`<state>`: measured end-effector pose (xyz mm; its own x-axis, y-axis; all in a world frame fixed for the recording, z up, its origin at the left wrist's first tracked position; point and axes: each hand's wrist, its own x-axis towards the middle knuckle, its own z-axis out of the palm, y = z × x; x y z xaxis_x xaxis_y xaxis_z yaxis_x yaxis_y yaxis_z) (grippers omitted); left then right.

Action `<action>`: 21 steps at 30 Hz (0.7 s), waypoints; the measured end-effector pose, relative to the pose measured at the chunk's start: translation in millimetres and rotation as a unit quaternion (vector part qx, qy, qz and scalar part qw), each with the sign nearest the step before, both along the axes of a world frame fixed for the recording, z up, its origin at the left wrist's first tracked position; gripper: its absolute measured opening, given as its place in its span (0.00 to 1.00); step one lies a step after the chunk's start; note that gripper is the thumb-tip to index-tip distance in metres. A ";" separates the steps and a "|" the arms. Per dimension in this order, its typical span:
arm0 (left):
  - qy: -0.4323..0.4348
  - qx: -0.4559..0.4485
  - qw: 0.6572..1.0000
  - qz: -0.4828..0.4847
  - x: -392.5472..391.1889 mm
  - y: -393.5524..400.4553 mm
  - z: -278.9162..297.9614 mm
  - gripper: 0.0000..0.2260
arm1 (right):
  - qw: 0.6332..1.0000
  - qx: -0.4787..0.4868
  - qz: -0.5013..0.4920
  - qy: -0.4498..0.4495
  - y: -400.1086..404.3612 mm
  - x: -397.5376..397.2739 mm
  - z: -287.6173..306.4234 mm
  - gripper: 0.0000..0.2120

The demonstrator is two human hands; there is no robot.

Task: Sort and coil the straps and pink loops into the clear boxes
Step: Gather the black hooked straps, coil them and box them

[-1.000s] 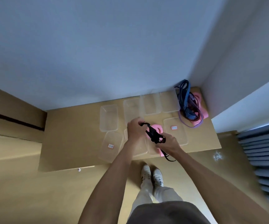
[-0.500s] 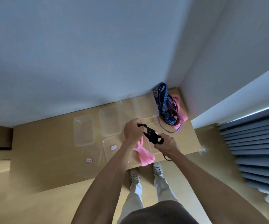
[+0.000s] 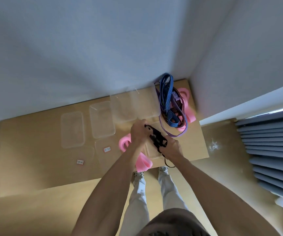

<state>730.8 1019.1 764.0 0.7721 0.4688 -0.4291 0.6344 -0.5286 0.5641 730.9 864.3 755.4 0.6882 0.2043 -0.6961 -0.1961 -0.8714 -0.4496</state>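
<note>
a tan desk (image 3: pixel 35 150) set against a pale wall in a room corner, with grey pleated curtains (image 3: pixel 271 150) at right and a tan floor below. on it lie four open clear boxes (image 3: pixel 72 129), two or more flat lids bearing small labels (image 3: pixel 107 149), two pink loops (image 3: pixel 124 143) near the front edge, and a tangled pile (image 3: pixel 171 106) of blue, purple and pink straps in the far right corner. above the desk's front, the left hand (image 3: pixel 139 132) and right hand (image 3: pixel 171 147) each hold in a closed grip one end of a partly coiled black strap (image 3: pixel 156 137), its long axis running diagonally from far-left to near-right, a tail dangling below the right wrist.
</note>
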 end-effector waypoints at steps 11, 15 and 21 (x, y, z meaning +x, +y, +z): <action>0.025 0.052 0.996 -0.067 -5.9 -7.2 -8.9 0.11 | 0.998 0.024 0.014 -0.054 -2.8 -3.2 -4.9 0.27; 0.069 0.075 0.990 -0.097 -23.2 -7.7 -18.4 0.06 | 0.998 0.015 0.010 -0.055 -8.2 -6.6 -7.5 0.27; 0.083 0.075 0.989 -0.099 -22.6 -9.8 -24.5 0.09 | 0.998 0.023 -0.014 -0.064 -9.2 -9.7 -14.0 0.24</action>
<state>708.2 1009.3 739.5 0.7799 0.3836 -0.4946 0.5872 -0.7220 0.3659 721.2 855.1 741.3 0.7763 0.2133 -0.5931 -0.1583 -0.8449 -0.5110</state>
